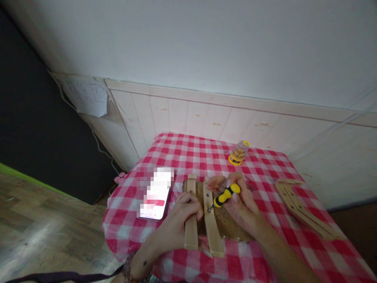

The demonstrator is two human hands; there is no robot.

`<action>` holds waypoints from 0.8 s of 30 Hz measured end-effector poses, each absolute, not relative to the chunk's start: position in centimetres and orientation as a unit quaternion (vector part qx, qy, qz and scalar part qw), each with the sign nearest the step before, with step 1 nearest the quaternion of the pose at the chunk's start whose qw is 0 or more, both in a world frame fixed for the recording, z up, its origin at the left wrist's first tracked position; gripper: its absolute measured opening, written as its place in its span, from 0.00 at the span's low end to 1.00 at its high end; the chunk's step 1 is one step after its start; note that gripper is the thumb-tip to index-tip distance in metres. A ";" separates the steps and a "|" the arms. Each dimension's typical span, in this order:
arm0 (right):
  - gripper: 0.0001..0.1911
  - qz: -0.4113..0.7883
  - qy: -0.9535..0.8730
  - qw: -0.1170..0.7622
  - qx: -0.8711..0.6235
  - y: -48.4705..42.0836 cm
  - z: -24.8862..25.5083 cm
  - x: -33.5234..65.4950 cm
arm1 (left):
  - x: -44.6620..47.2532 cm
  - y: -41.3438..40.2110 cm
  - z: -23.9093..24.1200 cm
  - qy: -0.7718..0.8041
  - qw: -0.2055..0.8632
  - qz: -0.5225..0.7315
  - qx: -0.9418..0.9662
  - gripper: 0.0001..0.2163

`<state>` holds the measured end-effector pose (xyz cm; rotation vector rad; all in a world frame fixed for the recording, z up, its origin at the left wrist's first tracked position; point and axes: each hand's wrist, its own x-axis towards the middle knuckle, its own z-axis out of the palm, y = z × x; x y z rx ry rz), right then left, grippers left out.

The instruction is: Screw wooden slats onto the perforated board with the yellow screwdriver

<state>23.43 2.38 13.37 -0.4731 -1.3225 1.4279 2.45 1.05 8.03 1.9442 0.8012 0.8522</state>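
My right hand point(246, 210) grips a yellow and black screwdriver point(226, 195) by its handle. The screwdriver's tip meets a dark hole or screw head in a curved wooden slat point(212, 232); which of the two it is I cannot make out. My left hand point(184, 214) is closed around another wooden slat point(191, 236) just to the left, fingers curled over its middle. Both slats lie lengthwise on a brown board point(228, 226) with small holes in its surface. My left hand hides part of the board's left side.
A phone point(156, 192) with a lit, partly blurred screen lies at the left. Behind stands a clear, yellow-based bit holder point(239, 152). Small metal pieces point(250, 184) lie beyond my right hand. More curved wooden slats point(303, 210) rest at the right on the checked tablecloth point(194, 151), near the wall.
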 end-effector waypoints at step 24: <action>0.20 0.663 -0.474 0.542 -0.205 2.1 13.4 22.2 | 2.5 1.2 8.1 0.311 0.421 0.345 0.779 0.32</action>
